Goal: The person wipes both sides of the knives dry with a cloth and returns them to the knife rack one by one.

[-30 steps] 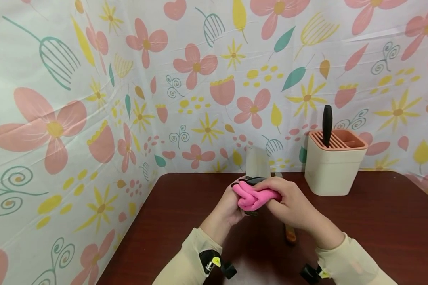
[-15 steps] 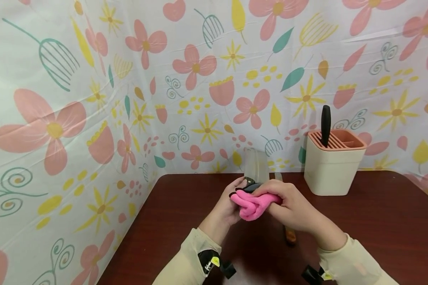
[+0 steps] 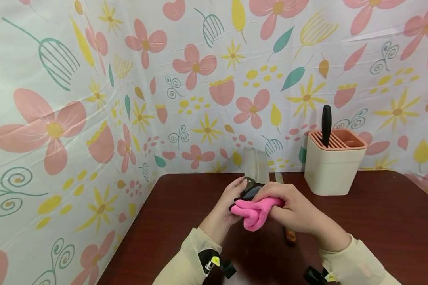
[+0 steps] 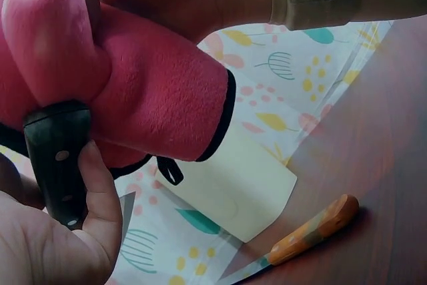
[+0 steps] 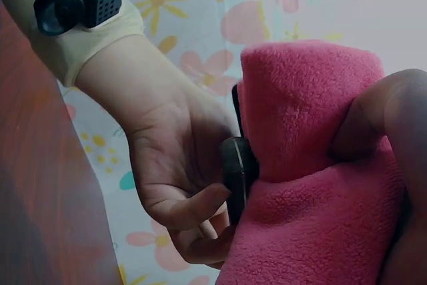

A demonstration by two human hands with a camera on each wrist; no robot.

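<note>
My left hand (image 3: 222, 211) grips the dark riveted handle (image 4: 59, 155) of a cleaver (image 3: 256, 166), whose broad blade points away and up over the table's far edge. My right hand (image 3: 296, 209) holds a bunched pink cloth (image 3: 255, 215) with black edging. In the left wrist view the cloth is folded over the end of the handle, and its black hanging loop shows. The right wrist view has the left hand (image 5: 170, 158) behind the cloth, its fingers around the handle. The cloth hides part of the right fingers.
On the table (image 3: 185, 221), under the right hand, lies a knife with a wooden handle (image 4: 317, 235). A cream knife holder (image 3: 333, 172) with a salmon slotted top stands at the back right. One black-handled knife (image 3: 326, 126) is in it. Floral cloth hangs behind and left.
The right hand and pink cloth have shifted slightly toward the body along the handle, showing more of the handle. The blade has turned a little. The left hand has stayed nearly still.
</note>
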